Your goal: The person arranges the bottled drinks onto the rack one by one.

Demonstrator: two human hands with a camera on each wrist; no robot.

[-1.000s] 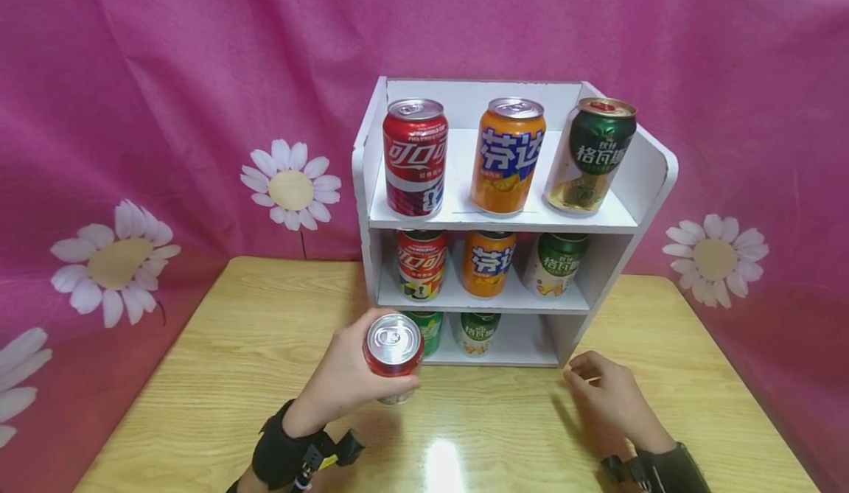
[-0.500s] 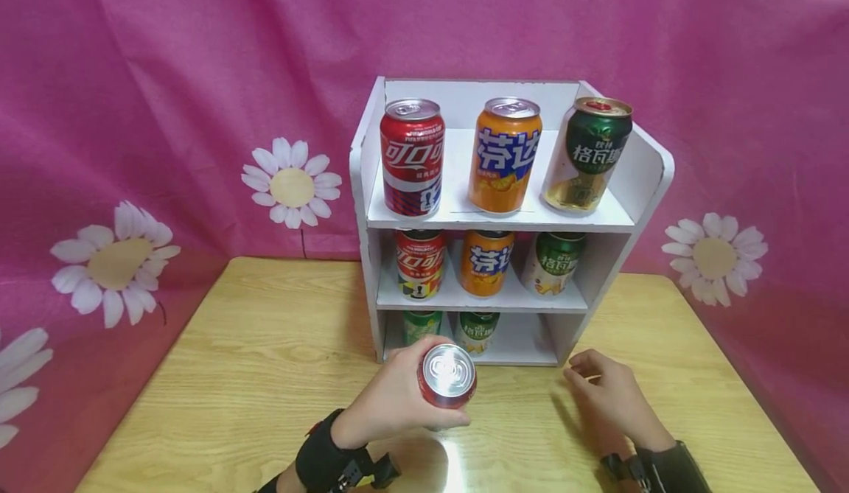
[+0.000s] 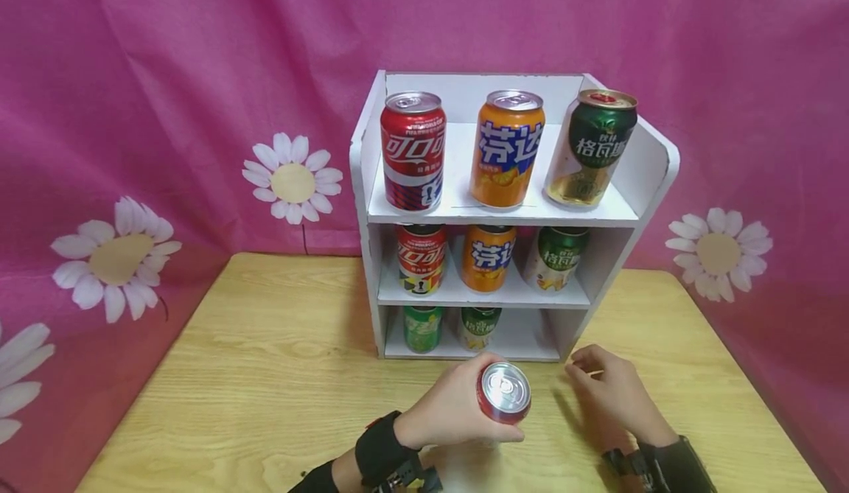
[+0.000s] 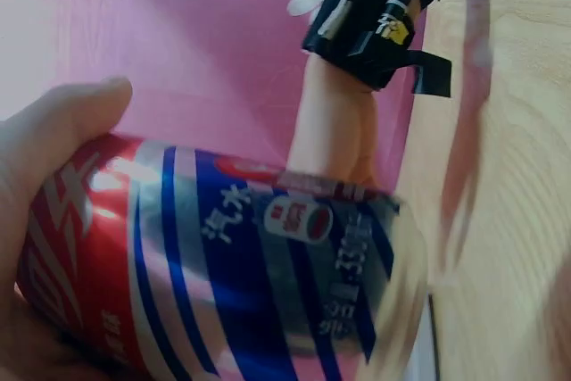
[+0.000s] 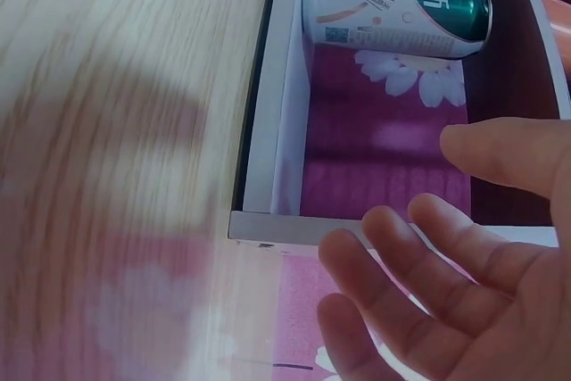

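Note:
My left hand (image 3: pixel 458 407) grips a red cola can (image 3: pixel 504 397) around its side, in front of the shelf's lower right part. In the left wrist view the same can (image 4: pixel 232 256) shows its red label and blue stripes, with thumb and fingers around its upper end. My right hand (image 3: pixel 613 390) holds nothing; its fingers are loosely bent beside the shelf's lower right corner. The right wrist view has the right hand (image 5: pixel 464 283) with fingers apart, near the bottom compartment's edge. A white shelf (image 3: pixel 464 218) stands behind both hands.
On the top tier stand a red cola can (image 3: pixel 413 154), an orange soda can (image 3: pixel 507 154) and a green-and-gold can (image 3: pixel 590 150). Three similar cans fill the middle tier. At the bottom are a light green can (image 3: pixel 422 329) and a dark green can (image 3: pixel 479 329). Pink curtain hangs behind.
My left hand has carried the cola can rightward and slightly nearer, from the shelf's lower left toward its right, uncovering the light green can. The right hand has stayed nearly still.

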